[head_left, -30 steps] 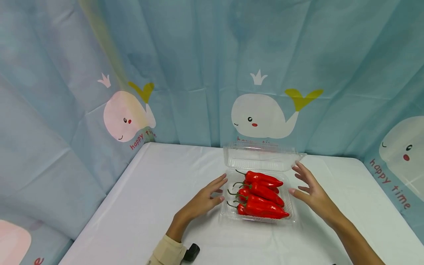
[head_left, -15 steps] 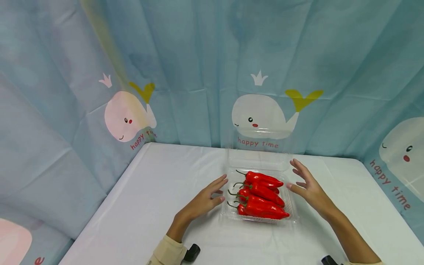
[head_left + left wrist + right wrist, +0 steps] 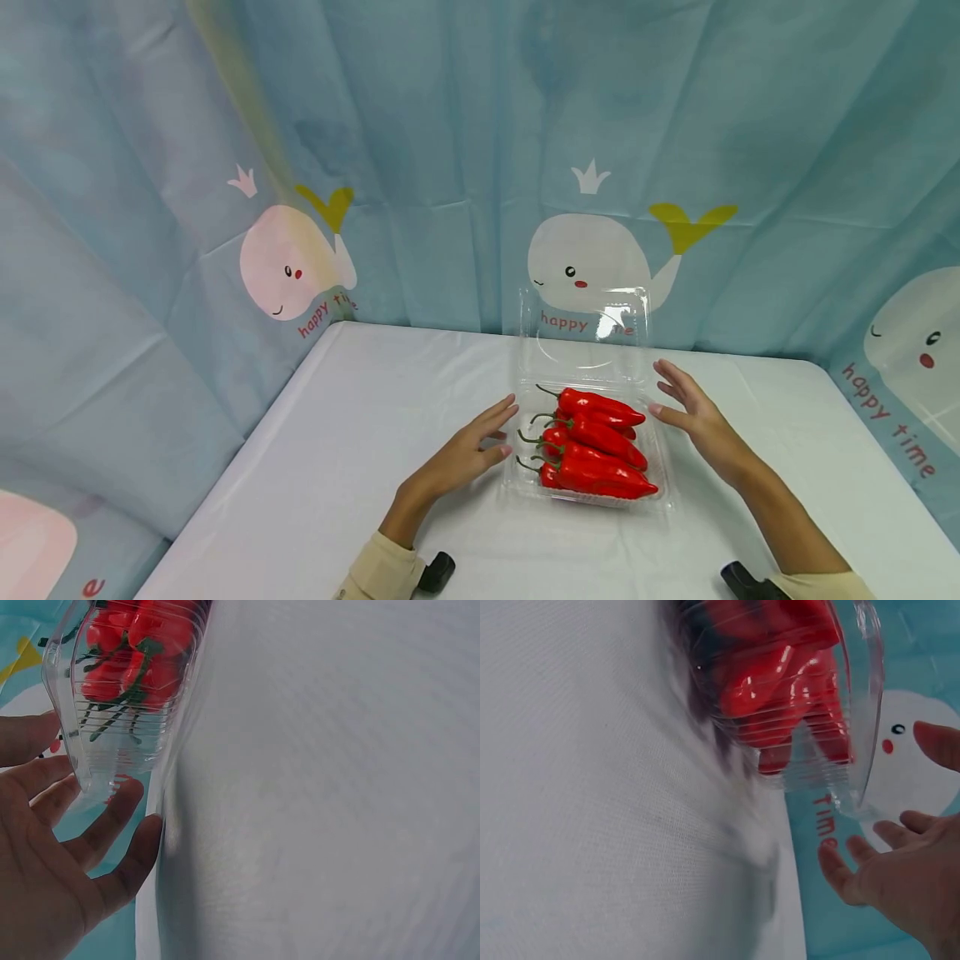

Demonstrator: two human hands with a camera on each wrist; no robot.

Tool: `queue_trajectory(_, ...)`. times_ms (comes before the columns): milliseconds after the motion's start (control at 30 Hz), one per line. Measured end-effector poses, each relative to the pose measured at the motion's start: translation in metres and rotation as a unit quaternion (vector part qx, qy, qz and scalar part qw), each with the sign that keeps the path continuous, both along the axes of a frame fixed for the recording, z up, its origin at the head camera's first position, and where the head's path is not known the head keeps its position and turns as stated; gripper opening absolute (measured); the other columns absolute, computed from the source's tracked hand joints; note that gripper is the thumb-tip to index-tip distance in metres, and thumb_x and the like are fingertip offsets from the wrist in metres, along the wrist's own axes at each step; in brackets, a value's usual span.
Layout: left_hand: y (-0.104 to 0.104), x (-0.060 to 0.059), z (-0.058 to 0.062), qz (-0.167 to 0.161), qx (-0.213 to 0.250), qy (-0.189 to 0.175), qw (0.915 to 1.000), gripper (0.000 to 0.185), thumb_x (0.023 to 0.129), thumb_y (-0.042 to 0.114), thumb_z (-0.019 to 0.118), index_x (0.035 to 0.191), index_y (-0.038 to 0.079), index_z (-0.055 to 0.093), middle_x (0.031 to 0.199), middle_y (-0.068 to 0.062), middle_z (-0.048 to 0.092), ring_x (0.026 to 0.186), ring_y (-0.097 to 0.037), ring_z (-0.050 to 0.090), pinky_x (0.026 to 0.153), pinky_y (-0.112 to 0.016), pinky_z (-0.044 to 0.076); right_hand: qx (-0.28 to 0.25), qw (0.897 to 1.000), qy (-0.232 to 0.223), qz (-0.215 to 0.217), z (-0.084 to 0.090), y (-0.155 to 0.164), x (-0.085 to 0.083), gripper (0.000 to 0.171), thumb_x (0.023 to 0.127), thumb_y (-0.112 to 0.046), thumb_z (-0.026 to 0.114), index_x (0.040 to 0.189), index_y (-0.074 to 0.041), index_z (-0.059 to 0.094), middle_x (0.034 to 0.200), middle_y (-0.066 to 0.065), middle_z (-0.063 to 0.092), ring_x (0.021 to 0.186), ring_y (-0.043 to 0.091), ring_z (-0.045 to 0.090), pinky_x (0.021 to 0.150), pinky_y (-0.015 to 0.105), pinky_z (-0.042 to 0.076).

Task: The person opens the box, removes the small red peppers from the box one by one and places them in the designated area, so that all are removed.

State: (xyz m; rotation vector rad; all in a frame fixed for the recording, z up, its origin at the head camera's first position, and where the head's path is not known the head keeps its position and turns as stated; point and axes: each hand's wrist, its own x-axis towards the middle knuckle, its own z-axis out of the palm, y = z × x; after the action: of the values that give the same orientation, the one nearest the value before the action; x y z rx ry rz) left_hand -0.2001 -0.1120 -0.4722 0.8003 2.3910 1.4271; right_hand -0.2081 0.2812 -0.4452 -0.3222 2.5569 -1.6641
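Note:
Several red peppers [image 3: 600, 442] with green stems lie piled in a clear plastic clamshell box [image 3: 660, 483] on the table. Its hinged lid [image 3: 555, 358] stands raised at the back, tilted up against the curtain. At the box's left side is my left hand [image 3: 457, 458], fingers spread and relaxed, fingertips right by the wall. My right hand [image 3: 705, 425] hovers off the right side, fingers loosely extended and holding nothing. In the left wrist view the ribbed box wall [image 3: 124, 750] shows close to the fingertips. The right wrist view has the pepper tips [image 3: 787, 697] behind the clear wall.
A white cloth covers the table [image 3: 360, 400]. Behind it hangs a blue curtain [image 3: 420, 167] printed with whales and lettering. Black wrist devices [image 3: 437, 572] sit at both sleeves near the front.
The box's lid has swung from leaning low toward the back to standing more upright. My right hand has drawn slightly back from the lid's corner; my left hand stays put.

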Motion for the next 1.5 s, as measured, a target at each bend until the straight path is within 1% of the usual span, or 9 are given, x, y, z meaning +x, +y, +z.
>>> queue_trajectory(167, 0.001, 0.000, -0.001, 0.003, 0.002, -0.003, 1.0000, 0.064, 0.109, 0.015, 0.057, 0.168, 0.011, 0.032, 0.178, 0.002, 0.018, 0.135, -0.031, 0.059, 0.114, -0.056, 0.047, -0.027, 0.999, -0.019, 0.009, -0.003, 0.001, -0.003, 0.091, 0.102, -0.027, 0.064, 0.171, -0.010, 0.008, 0.177, 0.020, 0.011, 0.157, 0.053, 0.016, 0.113, 0.084, 0.022)
queue_trajectory(367, 0.001, 0.000, -0.001, 0.003, 0.002, 0.000, 1.0000, 0.063, 0.109, 0.015, 0.057, 0.167, 0.010, 0.032, 0.178, 0.001, 0.019, 0.134, -0.031, 0.060, 0.113, -0.056, 0.048, -0.042, 0.998, -0.043, 0.006, -0.008, 0.001, -0.008, 0.092, 0.102, -0.025, 0.063, 0.171, -0.009, 0.005, 0.177, 0.020, 0.008, 0.158, 0.053, 0.013, 0.114, 0.084, 0.019)
queue_trajectory(600, 0.000, 0.001, -0.001, -0.005, 0.005, 0.000, 1.0000, 0.063, 0.109, 0.013, 0.056, 0.167, 0.008, 0.032, 0.178, -0.001, 0.018, 0.134, -0.031, 0.060, 0.114, -0.055, 0.047, -0.050, 0.997, -0.055, 0.009, -0.013, 0.002, -0.009, 0.092, 0.102, -0.025, 0.064, 0.171, -0.008, 0.004, 0.177, 0.021, 0.008, 0.158, 0.054, 0.013, 0.117, 0.080, 0.021)
queue_trajectory(900, 0.001, 0.000, 0.000, -0.004, 0.004, 0.004, 1.0000, 0.063, 0.109, 0.013, 0.057, 0.167, 0.008, 0.032, 0.178, -0.004, 0.018, 0.134, -0.031, 0.060, 0.115, -0.055, 0.046, -0.048, 0.997, -0.063, 0.012, -0.018, 0.004, -0.006, 0.096, 0.101, -0.030, 0.066, 0.171, -0.009, 0.003, 0.177, 0.022, 0.009, 0.158, 0.054, 0.015, 0.117, 0.076, 0.027)
queue_trajectory(1133, 0.001, 0.000, 0.000, -0.002, 0.003, 0.005, 1.0000, 0.063, 0.109, 0.013, 0.057, 0.167, 0.008, 0.032, 0.178, -0.005, 0.019, 0.134, -0.033, 0.060, 0.115, -0.056, 0.046, -0.040, 0.998, -0.056, 0.008, -0.018, 0.005, -0.003, 0.093, 0.102, -0.030, 0.064, 0.171, -0.010, 0.006, 0.176, 0.023, 0.014, 0.156, 0.054, 0.020, 0.115, 0.075, 0.033)
queue_trajectory(1300, 0.001, 0.002, 0.001, -0.001, 0.005, 0.006, 1.0000, 0.063, 0.109, 0.014, 0.056, 0.167, 0.009, 0.033, 0.178, -0.005, 0.019, 0.134, -0.034, 0.060, 0.116, -0.057, 0.045, -0.025, 0.998, -0.050, -0.005, -0.017, 0.004, 0.001, 0.092, 0.102, -0.032, 0.065, 0.172, -0.014, 0.009, 0.175, 0.022, 0.018, 0.155, 0.053, 0.025, 0.113, 0.078, 0.033)
queue_trajectory(1500, 0.001, 0.002, 0.003, 0.000, 0.005, 0.005, 1.0000, 0.062, 0.109, 0.016, 0.056, 0.167, 0.009, 0.033, 0.178, -0.007, 0.019, 0.135, -0.034, 0.060, 0.116, -0.058, 0.045, -0.005, 0.999, -0.032, -0.020, -0.015, 0.003, 0.007, 0.089, 0.101, -0.030, 0.067, 0.171, -0.015, 0.015, 0.173, 0.021, 0.023, 0.153, 0.051, 0.029, 0.110, 0.080, 0.036)
